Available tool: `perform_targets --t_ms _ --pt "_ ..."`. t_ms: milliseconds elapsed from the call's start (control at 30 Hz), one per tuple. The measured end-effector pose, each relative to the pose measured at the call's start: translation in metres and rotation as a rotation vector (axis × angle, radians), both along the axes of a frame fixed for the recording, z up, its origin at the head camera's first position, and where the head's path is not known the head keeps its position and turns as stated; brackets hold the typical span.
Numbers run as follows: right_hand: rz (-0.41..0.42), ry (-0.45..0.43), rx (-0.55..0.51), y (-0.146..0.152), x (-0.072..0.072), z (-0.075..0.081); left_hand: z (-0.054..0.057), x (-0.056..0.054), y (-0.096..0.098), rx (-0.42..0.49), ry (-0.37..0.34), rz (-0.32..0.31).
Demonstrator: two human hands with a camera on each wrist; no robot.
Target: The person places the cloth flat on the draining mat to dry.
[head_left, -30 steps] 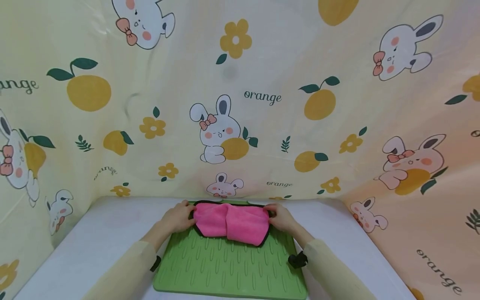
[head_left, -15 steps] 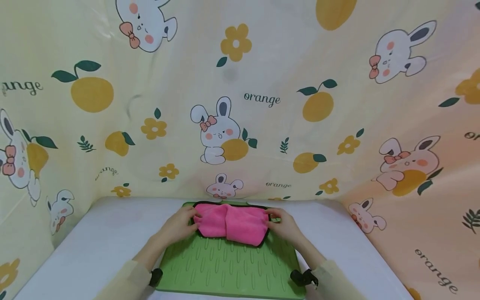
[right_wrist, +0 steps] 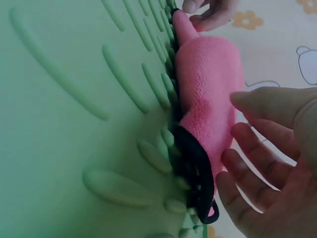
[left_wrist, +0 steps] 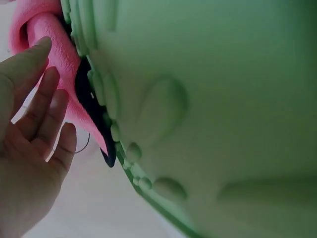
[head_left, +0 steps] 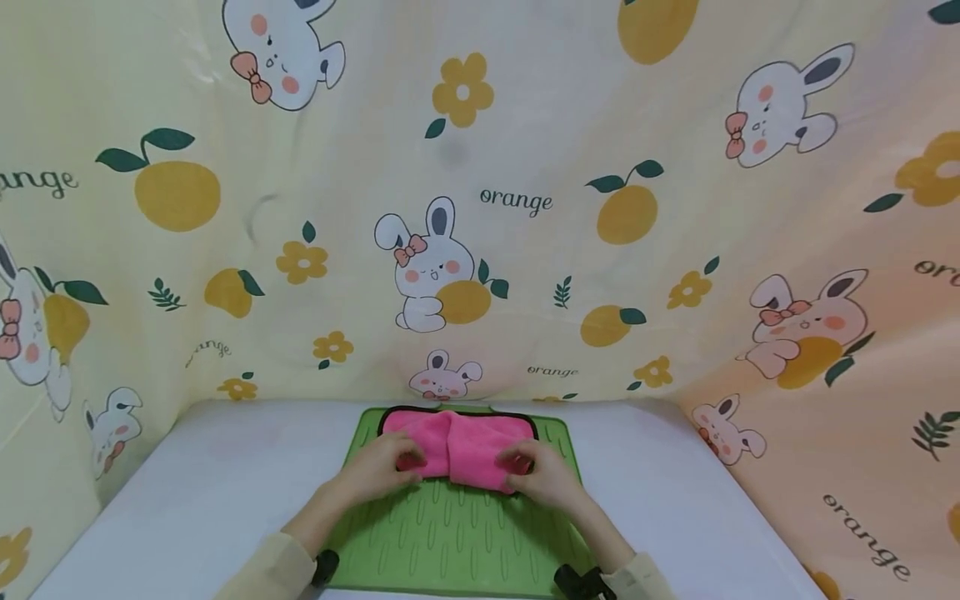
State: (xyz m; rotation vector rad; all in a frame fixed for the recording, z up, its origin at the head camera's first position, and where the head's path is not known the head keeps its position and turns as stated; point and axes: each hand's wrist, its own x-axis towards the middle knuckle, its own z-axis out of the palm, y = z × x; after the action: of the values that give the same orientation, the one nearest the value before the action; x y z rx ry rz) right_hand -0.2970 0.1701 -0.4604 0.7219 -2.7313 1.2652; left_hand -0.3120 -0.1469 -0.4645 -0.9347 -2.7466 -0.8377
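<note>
A pink cloth with black edging (head_left: 480,450), folded in from its two sides so that the flaps meet near the middle, lies at the far end of a green ridged mat (head_left: 457,542). Over its left part is my left hand (head_left: 381,465), fingers loosely bent and apart. The left wrist view shows the thumb and fingertips (left_wrist: 43,43) right at the pink fabric, gripping nothing. My right hand (head_left: 553,477) is over the right part. In the right wrist view its fingers are spread and relaxed along the rounded fold, with the thumb tip (right_wrist: 240,100) against the pink surface.
The mat lies on a white tabletop (head_left: 247,467). Behind and at both sides hangs a cream curtain (head_left: 345,150) printed with rabbits and oranges. Black wrist straps (head_left: 581,582) sit at the sleeve cuffs, low over the mat's near corners.
Both hands have let go of the cloth's outer side edges and moved inward and nearer over the folded flaps. The cloth keeps its shape and place. The head view has shifted slightly.
</note>
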Motion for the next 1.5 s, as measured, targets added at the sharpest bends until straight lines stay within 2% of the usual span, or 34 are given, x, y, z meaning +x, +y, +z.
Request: perform_targets --t_ms 233,533,833,1000,1167,1300,1500 --pt "0.035 -0.001 0.049 -0.004 -0.001 -0.001 -0.007 -0.006 0.001 -0.044 -0.028 0.009" --pt "0.034 -0.097 0.062 -0.003 -0.003 -0.008 -0.012 -0.010 0.003 -0.042 -0.072 -0.014" --pt "0.055 -0.124 0.059 -0.002 -0.006 -0.012 -0.010 -0.009 0.004 -0.043 -0.053 -0.001" --pt "0.064 -0.089 0.039 0.001 -0.008 -0.013 -0.009 -0.010 0.004 -0.046 -0.045 0.007" --pt "0.075 -0.070 0.025 0.008 -0.009 -0.008 -0.002 -0.009 0.001 -0.022 -0.030 -0.002" --pt "0.070 -0.043 0.006 0.014 -0.010 -0.004 0.008 -0.006 0.001 -0.003 -0.025 0.009" --pt "0.034 0.015 -0.021 0.022 -0.010 0.003 0.021 -0.003 -0.004 0.069 -0.064 0.083"
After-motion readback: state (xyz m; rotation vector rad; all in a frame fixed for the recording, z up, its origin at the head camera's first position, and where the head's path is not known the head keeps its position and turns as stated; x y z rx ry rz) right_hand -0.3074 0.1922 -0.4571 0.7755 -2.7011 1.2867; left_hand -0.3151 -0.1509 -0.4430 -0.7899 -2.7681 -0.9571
